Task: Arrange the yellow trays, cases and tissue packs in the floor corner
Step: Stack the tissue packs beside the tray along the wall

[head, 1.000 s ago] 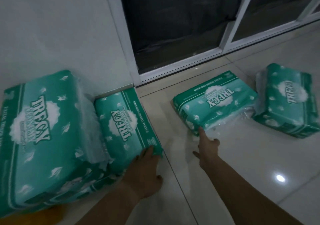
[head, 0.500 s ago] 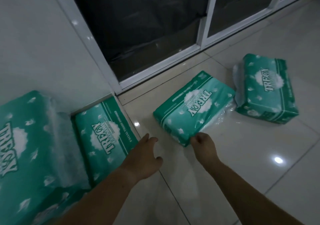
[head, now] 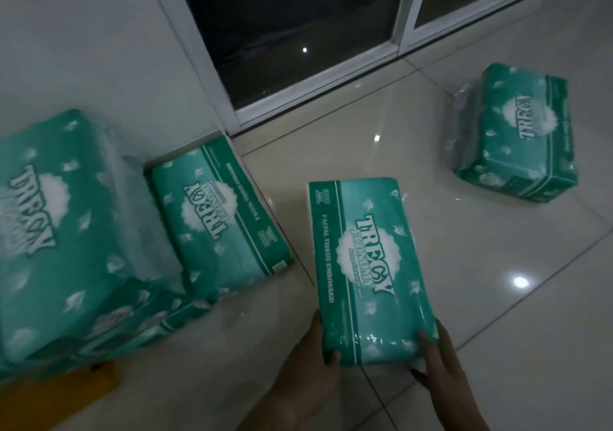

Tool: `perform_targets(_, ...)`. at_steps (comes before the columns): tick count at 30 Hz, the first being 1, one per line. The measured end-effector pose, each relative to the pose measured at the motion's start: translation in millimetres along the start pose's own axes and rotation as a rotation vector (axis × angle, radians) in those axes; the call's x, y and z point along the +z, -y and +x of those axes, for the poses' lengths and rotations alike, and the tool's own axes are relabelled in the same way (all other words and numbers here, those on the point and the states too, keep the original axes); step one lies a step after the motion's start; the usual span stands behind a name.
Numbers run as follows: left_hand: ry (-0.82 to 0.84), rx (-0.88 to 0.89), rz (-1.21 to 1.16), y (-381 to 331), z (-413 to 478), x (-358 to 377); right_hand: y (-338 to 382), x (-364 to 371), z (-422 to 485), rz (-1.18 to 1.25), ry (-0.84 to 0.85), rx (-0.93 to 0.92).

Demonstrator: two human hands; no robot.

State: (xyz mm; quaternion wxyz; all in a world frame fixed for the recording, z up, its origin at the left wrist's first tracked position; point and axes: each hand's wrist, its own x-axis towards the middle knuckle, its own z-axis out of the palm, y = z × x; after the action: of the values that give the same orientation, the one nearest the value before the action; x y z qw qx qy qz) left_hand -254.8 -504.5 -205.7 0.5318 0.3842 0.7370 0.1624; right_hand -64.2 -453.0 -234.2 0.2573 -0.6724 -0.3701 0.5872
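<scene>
A green tissue pack (head: 365, 264) is held lengthwise in front of me, lifted off the floor. My left hand (head: 311, 357) grips its near left corner and my right hand (head: 434, 361) grips its near right corner. Against the wall at the left lies another green tissue pack (head: 219, 218) flat on the floor. Beside it, further left, stands a taller stack of tissue packs (head: 56, 231). A further pack (head: 517, 138) lies alone on the tiles at the right. A yellow edge (head: 56, 394) shows under the stack at the bottom left.
A white wall (head: 83, 48) runs along the left and meets a dark sliding glass door (head: 292, 25) with a white frame at the corner. Glossy white floor tiles (head: 497, 298) reflect ceiling lights.
Both hands have closed on the middle tissue pack, lifted it and turned it lengthwise toward me. The left hand came off the floor pack by the wall.
</scene>
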Motion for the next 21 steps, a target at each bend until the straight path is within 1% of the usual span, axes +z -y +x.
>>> perform_targets(2, -0.022, 0.005, -0.042, -2.2, -5.2, -3.9, 1.6, 6.1, -6.1, -0.023, -0.004, -0.045)
perform_targets(6, -0.091, 0.058, -0.066, -11.5, -13.6, -17.2, 11.3, 13.1, -7.2, 0.025, -0.133, -0.121)
perform_targets(10, -0.205, 0.139, 0.014, -25.2, -21.1, -39.8, 34.8, 20.4, -9.7, 0.108, -0.179, -0.179)
perform_targets(13, -0.270, 0.182, 0.028, -30.8, -28.9, -62.9, 59.3, 34.7, -13.4, 0.131, -0.140, -0.236)
perform_targets(15, -0.328, 0.196, 0.046, -31.4, -38.8, -80.7, 75.8, 49.3, -17.9, 0.134, -0.086, -0.297)
perform_targets(18, -0.361, 0.155, 0.036, -28.4, -54.5, -107.8, 98.3, 81.2, -25.5, 0.119, 0.020, -0.384)
perform_targets(21, -0.386, 0.120, 0.018, -22.0, -60.8, -132.7, 115.4, 121.0, -26.0, 0.025, 0.108, -0.500)
